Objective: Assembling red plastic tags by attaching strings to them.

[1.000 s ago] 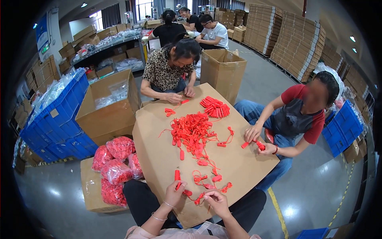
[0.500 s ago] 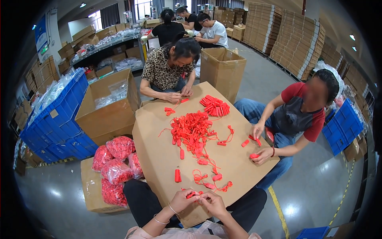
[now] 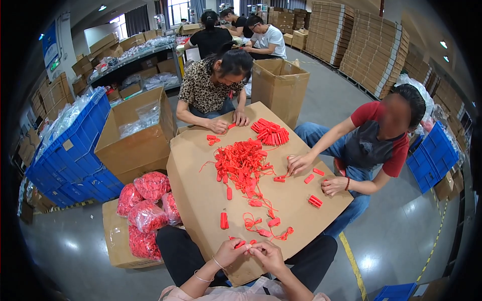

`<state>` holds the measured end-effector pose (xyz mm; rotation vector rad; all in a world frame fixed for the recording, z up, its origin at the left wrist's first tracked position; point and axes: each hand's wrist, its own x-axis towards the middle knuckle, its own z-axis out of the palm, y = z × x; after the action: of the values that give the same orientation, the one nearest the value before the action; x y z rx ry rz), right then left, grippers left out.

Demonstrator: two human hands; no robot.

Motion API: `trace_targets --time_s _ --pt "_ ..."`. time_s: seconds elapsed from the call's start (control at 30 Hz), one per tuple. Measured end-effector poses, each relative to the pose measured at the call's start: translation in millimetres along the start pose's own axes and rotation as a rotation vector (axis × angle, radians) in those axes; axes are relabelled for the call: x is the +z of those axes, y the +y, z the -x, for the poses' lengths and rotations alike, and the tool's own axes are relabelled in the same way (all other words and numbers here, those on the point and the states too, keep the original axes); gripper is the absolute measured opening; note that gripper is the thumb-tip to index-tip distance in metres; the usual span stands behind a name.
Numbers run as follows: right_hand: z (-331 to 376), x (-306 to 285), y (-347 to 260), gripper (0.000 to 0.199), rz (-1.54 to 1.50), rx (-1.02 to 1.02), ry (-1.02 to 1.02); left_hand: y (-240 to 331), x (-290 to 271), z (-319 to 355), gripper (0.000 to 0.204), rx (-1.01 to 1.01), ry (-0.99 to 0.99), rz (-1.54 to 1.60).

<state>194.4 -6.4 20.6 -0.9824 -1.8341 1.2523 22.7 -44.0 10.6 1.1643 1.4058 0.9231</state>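
Close to the cardboard's near edge, my left hand (image 3: 230,253) pinches a small red plastic piece (image 3: 240,245) with a cord. Right beside it, my right hand (image 3: 270,257) is closed on the same red piece, its fingertips almost meeting the left ones. Fingers hide most of that piece. Just beyond lie several loose red corded pieces (image 3: 264,232), and to their left a pair of red pieces (image 3: 224,220) side by side. A tangled heap of red corded pieces (image 3: 243,163) covers the middle of the cardboard tabletop (image 3: 198,210).
A neat red stack (image 3: 271,132) sits at the far side. Two co-workers handle red pieces, one opposite, one at right with a hand (image 3: 299,164) near a corded piece. Bagged red pieces (image 3: 147,215) rest on a carton at left, near blue crates (image 3: 75,150).
The co-worker at right has put down a small red bundle and reached across to a corded piece. My hands stay in place, fingers shifting slightly on the red piece.
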Motion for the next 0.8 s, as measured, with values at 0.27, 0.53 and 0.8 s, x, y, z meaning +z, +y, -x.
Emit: trace_targets --time_s 0.27,0.53,0.8 --pt "0.3 -5.2 -10.9 0.009 0.099 -0.015 0.069 -4.2 -6.1 0.3 0.02 -0.106 0.11 0.118" --pt "10.7 -1.1 9.1 0.007 -0.068 0.063 0.072 -4.8 -15.2 11.0 0.027 -0.168 -0.011 0.395" --pt "-2.9 -6.4 -3.2 0.009 -0.027 0.047 0.058 -0.3 -11.1 8.8 0.028 -0.116 0.033 0.296"
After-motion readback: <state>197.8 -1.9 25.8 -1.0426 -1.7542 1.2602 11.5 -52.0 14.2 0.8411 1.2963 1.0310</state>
